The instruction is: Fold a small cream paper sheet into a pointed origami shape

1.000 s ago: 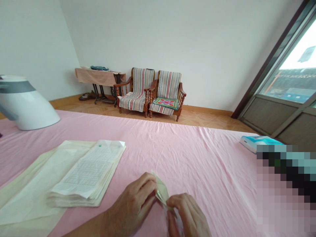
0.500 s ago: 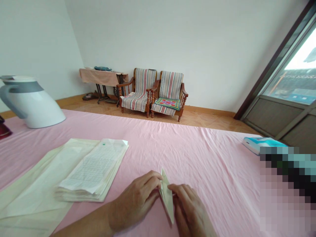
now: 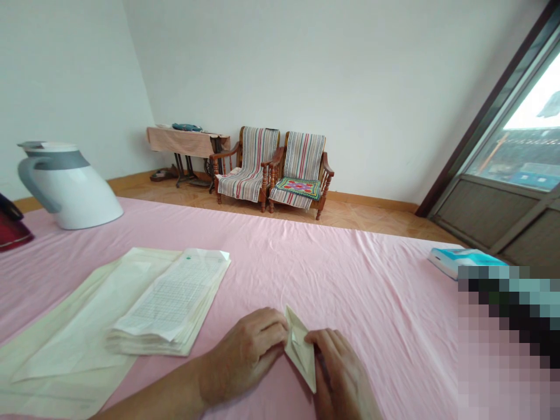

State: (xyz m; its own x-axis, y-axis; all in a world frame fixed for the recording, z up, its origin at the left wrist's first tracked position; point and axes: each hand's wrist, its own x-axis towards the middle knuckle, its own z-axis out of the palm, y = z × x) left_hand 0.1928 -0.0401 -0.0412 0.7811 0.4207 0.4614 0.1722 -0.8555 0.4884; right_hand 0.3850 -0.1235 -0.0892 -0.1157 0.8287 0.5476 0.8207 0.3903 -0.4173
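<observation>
A small folded piece of cream paper [image 3: 301,353], shaped like a long diamond with pointed ends, is held just above or on the pink cloth. My left hand [image 3: 250,353] pinches its left edge, fingers curled and the thumb side mostly hidden. On the other side, my right hand [image 3: 339,364] grips its right edge between thumb and fingers. A fold opening shows along the middle of the paper. To the left of my hands lies a stack of grid-printed sheets [image 3: 172,300], partly over larger loose cream sheets [image 3: 79,332].
Pink cloth [image 3: 371,280] covers the table. A white and grey jug [image 3: 83,189] stands at the far left beside a dark red object [image 3: 13,227]. A blue and white packet [image 3: 464,259] lies at the right, near a pixelated area. Two wooden armchairs [image 3: 271,169] stand beyond.
The folded paper looks wider and more opened out between my hands. My right hand has shifted slightly right. The whole view has moved a little.
</observation>
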